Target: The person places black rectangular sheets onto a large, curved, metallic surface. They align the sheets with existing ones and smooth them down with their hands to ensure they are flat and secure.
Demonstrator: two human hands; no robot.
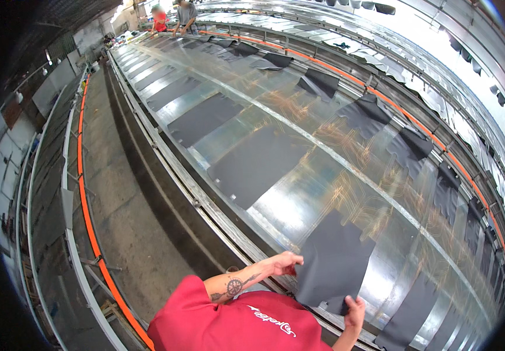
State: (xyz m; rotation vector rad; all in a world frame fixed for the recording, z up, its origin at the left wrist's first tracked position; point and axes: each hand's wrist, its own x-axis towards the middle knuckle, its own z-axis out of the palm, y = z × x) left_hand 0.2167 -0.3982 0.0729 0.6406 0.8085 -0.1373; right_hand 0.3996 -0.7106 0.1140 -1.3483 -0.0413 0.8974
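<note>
A dark grey cut fabric panel (335,257) is held by its near edge over the long shiny table. My left hand (287,263) pinches the panel's left side, while my right hand (355,310) grips its near right corner. The far part of the panel reaches over the table surface; I cannot tell how much of it touches. Beyond it to the left, a larger dark panel (258,164) lies flat on the table. Another dark panel (410,310) lies to the right of my right hand.
Along the far side of the table (287,205), several dark panels (366,114) lie partly folded. A metal rail (164,146) edges the near side. An aisle floor (141,199) and an orange strip (82,164) run left. Two people (186,17) stand at the far end.
</note>
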